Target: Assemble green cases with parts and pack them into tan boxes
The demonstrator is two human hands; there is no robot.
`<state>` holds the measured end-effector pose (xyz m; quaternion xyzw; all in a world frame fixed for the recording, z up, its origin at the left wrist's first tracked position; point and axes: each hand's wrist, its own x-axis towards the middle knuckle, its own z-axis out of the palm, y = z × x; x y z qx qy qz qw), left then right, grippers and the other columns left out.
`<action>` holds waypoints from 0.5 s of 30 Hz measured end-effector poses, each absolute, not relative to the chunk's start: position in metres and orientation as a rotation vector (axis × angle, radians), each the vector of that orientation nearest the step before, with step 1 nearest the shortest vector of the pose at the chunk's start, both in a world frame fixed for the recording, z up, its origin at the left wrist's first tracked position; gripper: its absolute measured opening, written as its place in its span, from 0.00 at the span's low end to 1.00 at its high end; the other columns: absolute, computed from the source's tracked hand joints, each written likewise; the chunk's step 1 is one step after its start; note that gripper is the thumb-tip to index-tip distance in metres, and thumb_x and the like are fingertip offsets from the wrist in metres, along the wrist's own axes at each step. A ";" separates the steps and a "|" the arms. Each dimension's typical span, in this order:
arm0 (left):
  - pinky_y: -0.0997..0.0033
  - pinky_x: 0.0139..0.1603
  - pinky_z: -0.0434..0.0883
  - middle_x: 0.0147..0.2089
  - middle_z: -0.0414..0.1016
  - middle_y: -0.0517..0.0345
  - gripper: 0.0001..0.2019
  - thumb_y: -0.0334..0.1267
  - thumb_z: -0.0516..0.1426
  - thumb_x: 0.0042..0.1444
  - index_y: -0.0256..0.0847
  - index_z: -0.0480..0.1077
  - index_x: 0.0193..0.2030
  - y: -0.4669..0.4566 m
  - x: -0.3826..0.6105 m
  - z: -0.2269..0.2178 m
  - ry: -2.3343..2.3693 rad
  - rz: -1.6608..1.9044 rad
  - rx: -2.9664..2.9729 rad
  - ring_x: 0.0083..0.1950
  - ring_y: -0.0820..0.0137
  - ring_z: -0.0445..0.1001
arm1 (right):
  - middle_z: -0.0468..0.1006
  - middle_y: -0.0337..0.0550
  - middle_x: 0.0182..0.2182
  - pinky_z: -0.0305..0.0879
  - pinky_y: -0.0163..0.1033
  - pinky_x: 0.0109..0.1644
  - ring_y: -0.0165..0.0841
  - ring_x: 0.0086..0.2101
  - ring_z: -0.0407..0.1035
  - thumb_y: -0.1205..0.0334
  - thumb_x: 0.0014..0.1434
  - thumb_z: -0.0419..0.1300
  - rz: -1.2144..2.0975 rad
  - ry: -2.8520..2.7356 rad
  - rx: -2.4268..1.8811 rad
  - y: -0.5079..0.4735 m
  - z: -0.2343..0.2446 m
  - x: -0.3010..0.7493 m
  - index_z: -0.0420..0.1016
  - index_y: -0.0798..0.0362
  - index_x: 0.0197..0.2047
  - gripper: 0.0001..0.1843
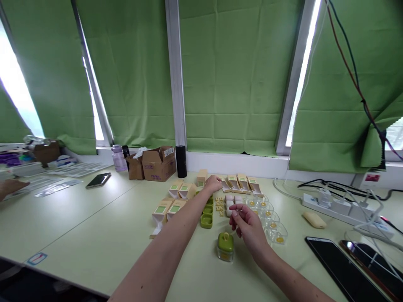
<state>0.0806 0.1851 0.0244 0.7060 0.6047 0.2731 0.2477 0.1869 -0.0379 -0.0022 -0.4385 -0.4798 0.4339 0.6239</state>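
My left hand reaches to the far side of the table, fingers curled beside an open small cardboard box; what they grip, if anything, is hidden. My right hand hovers half curled, holding nothing, its thumb and fingers apart. Just left of and below it stands a small clear jar with a green lid, a little ring on top. Green square lids run in a column between my hands. Next to them lie small yellowish pieces and white blocks. Clear cups with yellow centres are grouped at the right.
Small boxes with green labels lie left of my left arm. Behind are brown cartons, a black flask and a purple bottle. Phones and a power strip with cables occupy the right. Another person's hand shows far left.
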 end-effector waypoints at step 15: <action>0.50 0.58 0.79 0.63 0.75 0.47 0.19 0.45 0.62 0.70 0.40 0.72 0.63 0.183 0.094 0.022 1.713 0.632 1.956 0.59 0.57 0.78 | 0.75 0.39 0.23 0.55 0.35 0.24 0.33 0.25 0.67 0.30 0.50 0.71 0.998 -1.107 -1.006 -0.039 -0.002 0.186 0.78 0.51 0.41 0.32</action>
